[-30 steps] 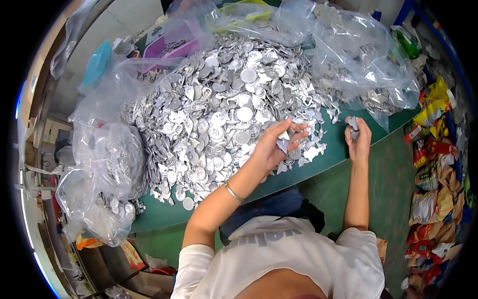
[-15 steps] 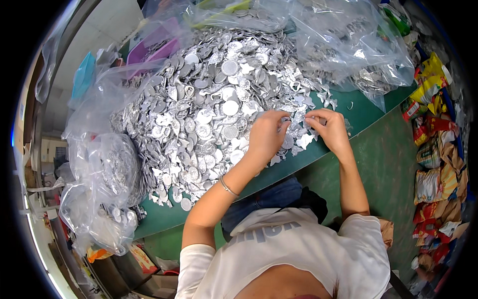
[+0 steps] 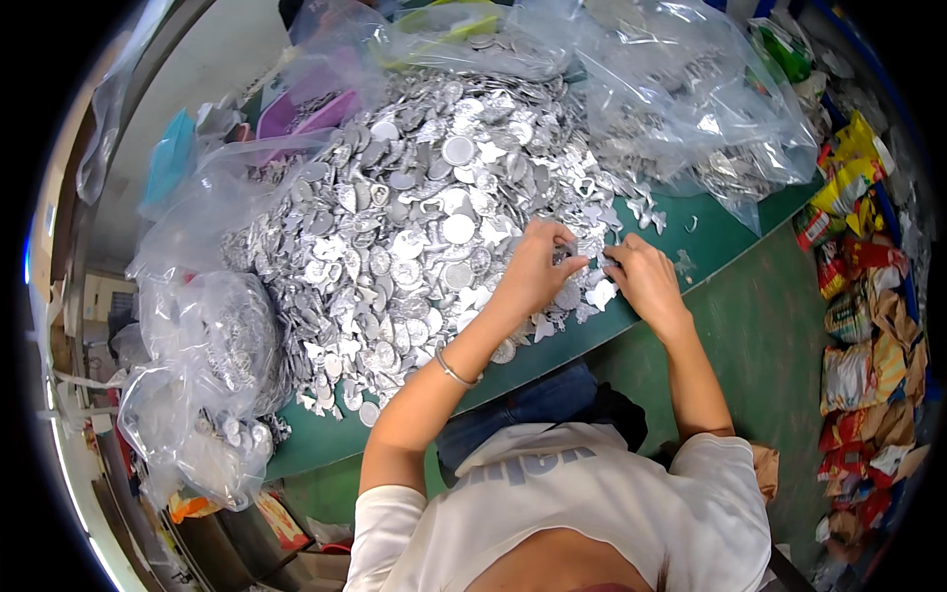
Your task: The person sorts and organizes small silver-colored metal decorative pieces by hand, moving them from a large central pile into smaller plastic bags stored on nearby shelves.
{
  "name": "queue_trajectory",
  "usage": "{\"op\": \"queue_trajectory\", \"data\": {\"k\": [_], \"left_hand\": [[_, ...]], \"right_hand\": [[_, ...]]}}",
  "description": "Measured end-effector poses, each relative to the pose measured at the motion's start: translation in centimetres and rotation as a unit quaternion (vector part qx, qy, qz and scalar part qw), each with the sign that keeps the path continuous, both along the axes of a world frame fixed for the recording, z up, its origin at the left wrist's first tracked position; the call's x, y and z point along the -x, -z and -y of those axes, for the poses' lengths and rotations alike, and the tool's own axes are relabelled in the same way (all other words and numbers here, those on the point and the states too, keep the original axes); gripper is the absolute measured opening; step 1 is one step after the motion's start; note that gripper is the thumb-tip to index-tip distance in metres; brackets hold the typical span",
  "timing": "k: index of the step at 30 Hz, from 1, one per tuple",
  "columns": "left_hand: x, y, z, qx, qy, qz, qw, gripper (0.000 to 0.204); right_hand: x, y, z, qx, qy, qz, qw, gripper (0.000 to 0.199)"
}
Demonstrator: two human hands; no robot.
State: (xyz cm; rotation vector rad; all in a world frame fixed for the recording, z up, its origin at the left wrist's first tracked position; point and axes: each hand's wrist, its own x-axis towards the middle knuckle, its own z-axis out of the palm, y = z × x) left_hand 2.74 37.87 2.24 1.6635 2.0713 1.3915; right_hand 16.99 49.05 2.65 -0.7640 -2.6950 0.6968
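Where the heap of silvery metal pieces [image 3: 424, 217] thins, both hands' fingers [image 3: 582, 259] pinch one small piece [image 3: 595, 260].

Clear plastic bags [image 3: 691, 99] full of silver bits sit at the upper right, and more bags [image 3: 197, 375] at the lower left. Bright red and yellow snack packs [image 3: 868, 326] line the right edge.

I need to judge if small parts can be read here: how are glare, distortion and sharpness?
Head view: metal pieces glint brightly; plastic bags show white glare; green table edge bends near the rim; corners black; both hands reasonably sharp.
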Motion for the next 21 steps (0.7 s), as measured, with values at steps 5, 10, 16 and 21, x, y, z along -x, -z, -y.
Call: {"op": "queue_trajectory", "data": {"k": [5, 10, 16, 21], "left_hand": [[0.2, -2.4, 1.9, 0.037, 0.114, 0.700, 0.704, 0.030], [-1.5, -3.0, 2.7, -0.028, 0.093, 0.780, 0.618, 0.033], [-1.8, -1.8, 2.9, -0.042, 0.064, 0.819, 0.569, 0.024], [-1.8, -1.7, 3.6, 0.017, 0.042, 0.758, 0.650, 0.017]], "right_hand": [[0.1, 0.6, -0.2, 0.079, 0.037, -0.019, 0.996, 0.016], [-0.3, 1.4, -1.0, 0.214, -0.012, -0.151, 0.965, 0.011], [-1.5, 1.3, -2.7, 0.721, -0.051, -0.393, 0.568, 0.020], [-2.7, 1.1, -3.1, 0.646, 0.049, -0.262, 0.715, 0.016]]}}
